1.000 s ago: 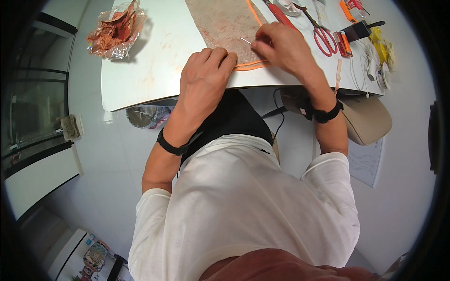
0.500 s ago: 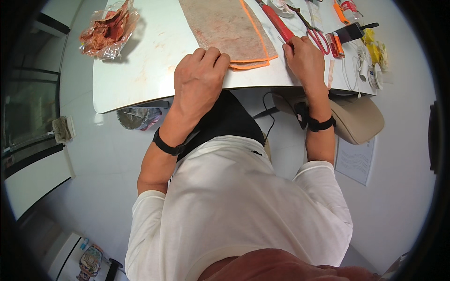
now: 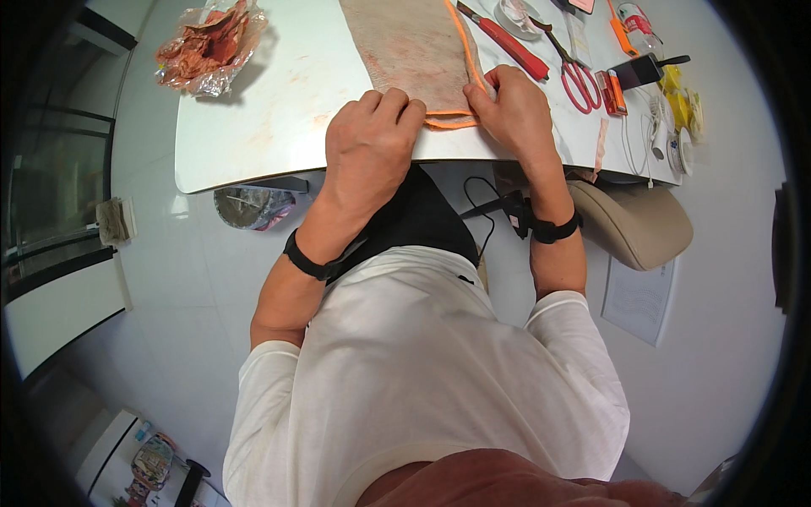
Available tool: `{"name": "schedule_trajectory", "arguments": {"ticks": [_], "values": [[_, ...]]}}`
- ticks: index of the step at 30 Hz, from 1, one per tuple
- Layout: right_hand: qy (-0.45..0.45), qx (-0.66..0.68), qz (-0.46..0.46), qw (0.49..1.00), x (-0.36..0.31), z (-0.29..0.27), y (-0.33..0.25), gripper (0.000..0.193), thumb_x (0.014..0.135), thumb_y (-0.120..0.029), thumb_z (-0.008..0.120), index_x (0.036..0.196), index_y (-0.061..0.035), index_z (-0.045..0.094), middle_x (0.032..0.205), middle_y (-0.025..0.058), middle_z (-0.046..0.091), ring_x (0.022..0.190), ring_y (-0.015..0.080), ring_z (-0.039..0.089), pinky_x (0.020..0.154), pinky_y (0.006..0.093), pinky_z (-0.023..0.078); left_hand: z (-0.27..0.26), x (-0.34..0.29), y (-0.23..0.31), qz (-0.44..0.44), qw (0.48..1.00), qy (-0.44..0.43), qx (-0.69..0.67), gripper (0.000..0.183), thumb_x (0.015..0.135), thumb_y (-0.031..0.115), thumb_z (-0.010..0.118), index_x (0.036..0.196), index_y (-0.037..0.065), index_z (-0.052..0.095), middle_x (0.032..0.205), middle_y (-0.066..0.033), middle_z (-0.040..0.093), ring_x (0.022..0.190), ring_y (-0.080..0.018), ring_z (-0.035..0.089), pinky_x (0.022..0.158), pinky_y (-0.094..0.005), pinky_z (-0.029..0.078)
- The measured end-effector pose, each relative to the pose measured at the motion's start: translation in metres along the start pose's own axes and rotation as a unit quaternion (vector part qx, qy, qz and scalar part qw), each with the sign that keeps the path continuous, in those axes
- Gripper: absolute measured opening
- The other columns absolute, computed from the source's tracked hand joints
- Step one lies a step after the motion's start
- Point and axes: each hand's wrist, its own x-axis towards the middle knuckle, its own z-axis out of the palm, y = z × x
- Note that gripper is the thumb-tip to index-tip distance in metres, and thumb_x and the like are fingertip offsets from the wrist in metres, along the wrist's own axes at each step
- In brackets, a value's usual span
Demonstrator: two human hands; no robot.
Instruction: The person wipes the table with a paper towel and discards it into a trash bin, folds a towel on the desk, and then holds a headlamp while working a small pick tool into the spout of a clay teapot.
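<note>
A grey-brown cloth (image 3: 405,55) with orange edging lies on the white table, its near end folded in layers. My left hand (image 3: 374,139) is closed at the cloth's near left corner, its knuckles up and its fingertips hidden. At the near right corner my right hand (image 3: 517,110) pinches the orange-edged side between thumb and fingers. Just beyond my right hand lies a red-handled tool (image 3: 517,49) with a dark tip. Scissors (image 3: 579,84) with red handles rest to its right.
A crumpled clear plastic wrap (image 3: 211,51) with reddish-brown material sits at the far left of the table (image 3: 253,144). Toward the right are a black device (image 3: 638,72), red and orange small items (image 3: 611,93), white cables and a bottle (image 3: 638,25). A beige chair (image 3: 634,224) stands below the right edge.
My right hand has moved left from the near end of the red-handled tool to the cloth's right edge. My left hand has stayed at the cloth's near left corner. The view has shifted slightly.
</note>
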Motion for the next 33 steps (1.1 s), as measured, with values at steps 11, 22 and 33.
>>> {"name": "schedule_trajectory", "arguments": {"ticks": [11,22,33], "values": [[0.039,0.489,-0.006,0.871,0.036,0.0,-0.075,0.028,0.094,-0.019,0.074,0.105,0.0031,0.061,0.087,0.0037,0.067,0.073,0.0059,0.062,0.061,0.0206,0.051,-0.012,-0.02,-0.003,-0.052,0.993,0.067,-0.087,0.02,0.078,0.003,0.07,0.097,0.008,0.07,0.089,-0.0027,0.067,0.076,-0.0222,0.066,0.063,-0.0335,0.053],[-0.151,0.323,-0.141,0.924,-0.004,0.055,-0.161,0.023,0.093,-0.015,0.07,0.109,-0.0015,0.061,0.088,0.0151,0.073,0.074,0.0231,0.071,0.069,0.0314,0.056,-0.041,-0.101,-0.032,-0.111,0.955,0.05,-0.272,0.022,0.077,0.007,0.078,0.097,0.003,0.07,0.09,-0.0096,0.065,0.077,-0.0285,0.065,0.068,-0.0372,0.055],[-0.129,0.214,-0.324,0.913,-0.029,0.081,-0.202,0.033,0.089,-0.005,0.067,0.122,-0.0065,0.067,0.118,0.0124,0.069,0.114,0.0325,0.062,0.093,0.0409,0.051,-0.081,-0.163,-0.108,-0.102,0.958,0.161,-0.215,0.016,0.077,-0.003,0.073,0.091,0.002,0.073,0.096,-0.0103,0.074,0.08,-0.0256,0.07,0.07,-0.0325,0.056]]}}
